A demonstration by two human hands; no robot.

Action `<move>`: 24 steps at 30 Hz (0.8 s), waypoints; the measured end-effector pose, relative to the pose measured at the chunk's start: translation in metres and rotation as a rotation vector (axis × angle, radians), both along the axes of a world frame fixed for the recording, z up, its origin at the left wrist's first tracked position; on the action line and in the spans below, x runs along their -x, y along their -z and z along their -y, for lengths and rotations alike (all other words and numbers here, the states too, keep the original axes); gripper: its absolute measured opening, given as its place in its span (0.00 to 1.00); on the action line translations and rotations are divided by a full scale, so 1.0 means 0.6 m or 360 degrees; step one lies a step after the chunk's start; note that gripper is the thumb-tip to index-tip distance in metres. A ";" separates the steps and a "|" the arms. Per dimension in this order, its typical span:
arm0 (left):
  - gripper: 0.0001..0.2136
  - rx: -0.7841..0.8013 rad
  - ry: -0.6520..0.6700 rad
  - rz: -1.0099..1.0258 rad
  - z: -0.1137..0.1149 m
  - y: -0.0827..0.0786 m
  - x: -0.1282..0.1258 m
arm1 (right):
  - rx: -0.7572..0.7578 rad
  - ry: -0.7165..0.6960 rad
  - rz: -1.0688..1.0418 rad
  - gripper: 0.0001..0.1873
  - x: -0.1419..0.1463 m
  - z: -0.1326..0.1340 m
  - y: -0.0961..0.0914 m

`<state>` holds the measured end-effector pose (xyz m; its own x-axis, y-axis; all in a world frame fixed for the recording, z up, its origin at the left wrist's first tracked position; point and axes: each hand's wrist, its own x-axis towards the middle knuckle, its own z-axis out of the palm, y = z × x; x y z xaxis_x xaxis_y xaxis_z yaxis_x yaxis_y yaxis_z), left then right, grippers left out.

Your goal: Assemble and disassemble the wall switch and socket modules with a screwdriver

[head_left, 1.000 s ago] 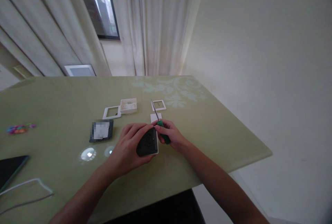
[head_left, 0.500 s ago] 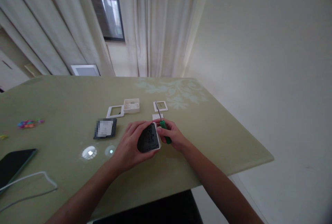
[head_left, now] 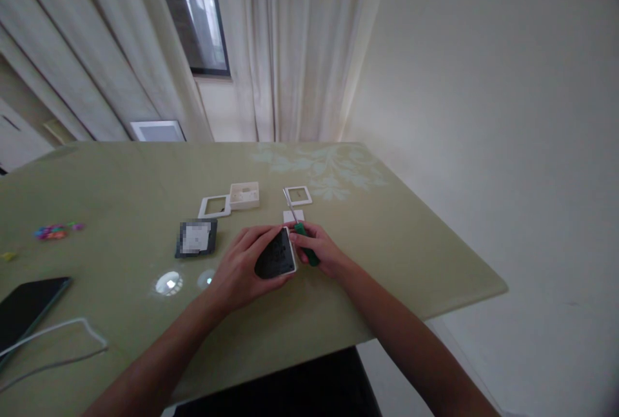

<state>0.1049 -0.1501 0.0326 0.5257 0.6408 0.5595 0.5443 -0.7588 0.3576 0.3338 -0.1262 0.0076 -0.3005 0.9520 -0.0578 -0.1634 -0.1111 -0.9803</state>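
My left hand (head_left: 242, 269) is closed round a wall-switch-like unit (head_left: 276, 257) with a black face and a white rim, tilted above the table. In my right hand (head_left: 322, 249) is a green-handled screwdriver (head_left: 306, 244), its metal shaft slanting up and away to the left. The fingers of that hand are close to the unit's right edge; whether they touch it I cannot tell. Beyond the hands lie a small white plate (head_left: 293, 216) and a white square frame (head_left: 298, 195). A white back box (head_left: 244, 196) stands next to another white frame (head_left: 215, 207).
A dark square part with a pale label (head_left: 197, 238) lies left of my hands. Further left are small colourful pieces (head_left: 52, 231), a dark phone (head_left: 33, 301) and a white cable (head_left: 58, 325). The table's (head_left: 416, 262) right edge runs near a wall.
The screwdriver has tipped slightly further left in my right hand. My left hand keeps its hold on the black-faced unit, almost unmoved. The view has shifted a little.
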 end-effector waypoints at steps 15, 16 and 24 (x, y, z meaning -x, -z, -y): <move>0.41 0.0448 0.0029 -0.0159 -0.021 0.043 -0.011 | -0.0333 0.0606 0.1694 0.17 -0.047 -0.172 -0.066; 0.41 0.0456 0.0022 -0.0168 -0.021 0.041 -0.008 | -0.0306 0.0591 0.1807 0.18 -0.043 -0.192 -0.069; 0.36 0.0498 -0.0073 -0.0214 -0.026 0.042 0.015 | -0.0225 0.0397 0.2391 0.20 -0.022 -0.248 -0.056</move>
<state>0.0961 -0.1344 0.0072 0.5479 0.7952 0.2597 0.6334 -0.5971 0.4922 0.3470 0.0227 0.0412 0.1148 0.9916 -0.0603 0.9598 -0.1263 -0.2506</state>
